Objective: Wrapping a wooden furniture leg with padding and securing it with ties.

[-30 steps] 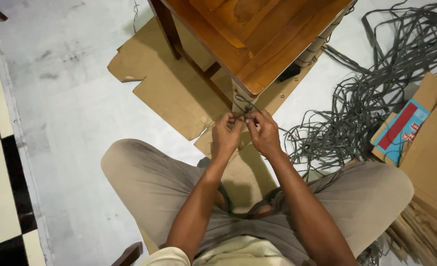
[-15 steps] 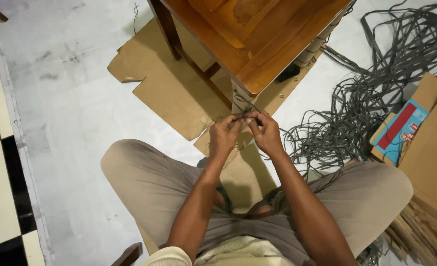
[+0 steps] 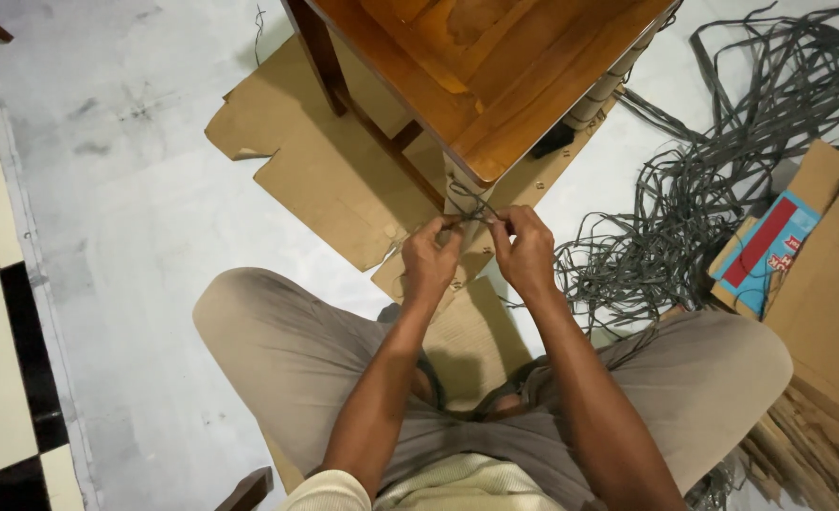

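Both hands — left hand (image 3: 431,257), right hand (image 3: 525,248) — grip a grey strand (image 3: 471,210) at the wooden stool's leg (image 3: 464,189).

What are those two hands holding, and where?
Both the left hand and right hand pinch a thin grey strand near its ends, beside the wooden chair's leg.

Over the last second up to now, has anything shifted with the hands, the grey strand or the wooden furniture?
Barely anything. The left hand and right hand stay together at the corner of the wooden furniture, both still pinching the thin grey strand; only the fingers have shuffled slightly. The flattened cardboard, the pile of grey strands and the cardboard box lie as before.
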